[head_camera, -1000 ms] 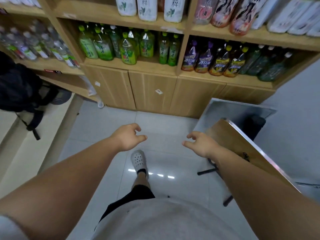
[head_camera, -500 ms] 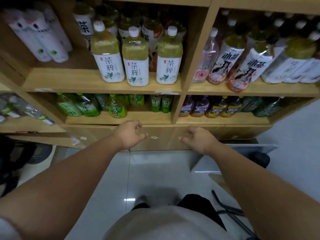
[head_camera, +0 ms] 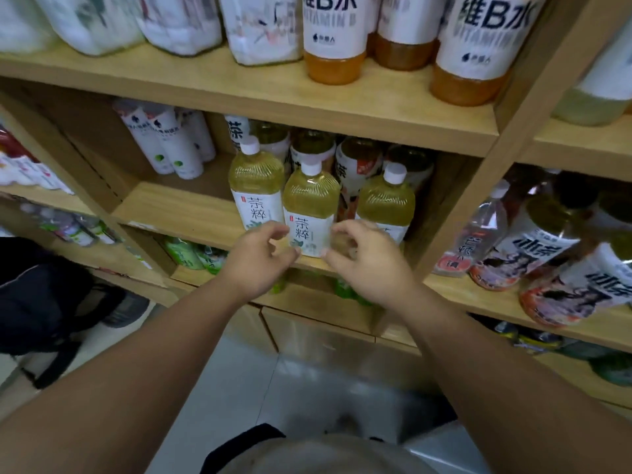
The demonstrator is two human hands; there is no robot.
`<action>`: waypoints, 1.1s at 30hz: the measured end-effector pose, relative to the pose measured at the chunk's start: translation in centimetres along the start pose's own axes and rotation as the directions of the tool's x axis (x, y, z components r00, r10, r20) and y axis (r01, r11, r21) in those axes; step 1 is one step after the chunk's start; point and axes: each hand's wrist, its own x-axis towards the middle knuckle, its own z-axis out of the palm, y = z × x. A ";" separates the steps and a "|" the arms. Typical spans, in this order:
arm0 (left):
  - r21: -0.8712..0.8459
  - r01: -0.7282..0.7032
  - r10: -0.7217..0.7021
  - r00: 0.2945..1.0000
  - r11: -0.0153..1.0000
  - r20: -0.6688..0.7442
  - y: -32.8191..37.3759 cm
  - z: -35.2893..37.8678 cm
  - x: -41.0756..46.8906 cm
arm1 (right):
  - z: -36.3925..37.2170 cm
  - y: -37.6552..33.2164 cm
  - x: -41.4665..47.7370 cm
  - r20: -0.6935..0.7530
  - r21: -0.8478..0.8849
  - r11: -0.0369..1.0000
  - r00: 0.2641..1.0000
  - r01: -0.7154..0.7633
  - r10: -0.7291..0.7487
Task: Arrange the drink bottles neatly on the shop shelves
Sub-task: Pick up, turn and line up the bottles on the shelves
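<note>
Three yellow-green tea bottles with white caps and white labels stand at the front of the middle wooden shelf [head_camera: 191,213]: a left bottle [head_camera: 255,181], a middle bottle [head_camera: 310,200] and a right bottle [head_camera: 385,203]. My left hand [head_camera: 261,258] and my right hand [head_camera: 364,260] are raised on either side of the middle bottle's base, fingers curled and apart, holding nothing. The right hand covers the lower label of the right bottle. More tea bottles stand behind this front row.
Orange vitamin drink bottles [head_camera: 333,35] fill the shelf above. Leaning pink-labelled bottles [head_camera: 533,254] crowd the compartment to the right. White bottles [head_camera: 174,145] sit at the back left. Green bottles [head_camera: 184,253] lie on the shelf below. A black bag [head_camera: 44,295] hangs at the left.
The view has risen from the floor and low shelves to the middle shelf. Both hands have lifted and moved forward to the middle tea bottle.
</note>
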 end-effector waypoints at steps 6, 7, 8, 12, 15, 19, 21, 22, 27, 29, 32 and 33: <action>0.072 -0.148 0.163 0.931 0.986 -0.328 1.7 -3.2 2.7 | -1.0 -3.2 3.0 -0.227 0.038 0.984 0.960 0.176 -0.163; 0.092 -0.160 0.183 0.904 0.983 -0.386 1.8 -3.7 3.3 | -0.9 -3.5 3.5 -0.223 0.012 0.986 0.962 0.164 -0.158; 0.102 -0.156 0.185 0.882 0.982 -0.433 1.7 -4.1 3.9 | -0.8 -3.8 4.2 -0.214 -0.025 0.990 0.966 0.141 -0.143; 0.095 -0.100 0.131 0.894 0.990 -0.429 0.7 -5.5 6.9 | 0.1 -4.6 6.5 -0.196 -0.062 0.998 0.980 0.005 -0.017; 0.070 -0.123 0.140 0.935 0.990 -0.327 -0.2 -6.1 8.4 | 1.2 -4.9 7.6 -0.248 -0.008 0.998 0.967 -0.055 0.051; -0.054 -0.137 0.122 0.968 0.989 -0.221 -0.8 -6.6 9.9 | 2.7 -5.4 8.3 -0.285 0.113 0.985 0.946 -0.128 0.156; -0.078 -0.158 0.141 0.972 0.984 -0.185 -1.1 -6.9 10.7 | 3.6 -5.8 8.5 -0.301 0.155 0.977 0.934 -0.149 0.191; -0.097 -0.148 0.130 0.977 0.984 -0.168 -1.2 -7.1 11.0 | 4.0 -6.0 8.6 -0.310 0.170 0.973 0.928 -0.159 0.205; -0.004 -0.151 0.149 0.983 0.989 -0.107 -1.5 -7.5 10.8 | 4.7 -7.1 8.3 -0.331 0.209 0.946 0.893 -0.246 0.306; 0.054 -0.164 0.171 0.971 0.985 -0.170 -1.6 -7.8 9.8 | 4.8 -7.6 8.0 -0.334 0.216 0.946 0.892 -0.242 0.304; 0.122 -0.395 0.413 0.853 0.910 -0.320 -2.5 -8.2 8.1 | 5.1 -8.1 7.4 -0.341 0.246 0.944 0.893 -0.218 0.295; 0.123 -0.471 0.483 0.812 0.874 -0.327 -2.7 -8.2 7.7 | 5.1 -8.2 7.1 -0.356 0.250 0.947 0.891 -0.201 0.283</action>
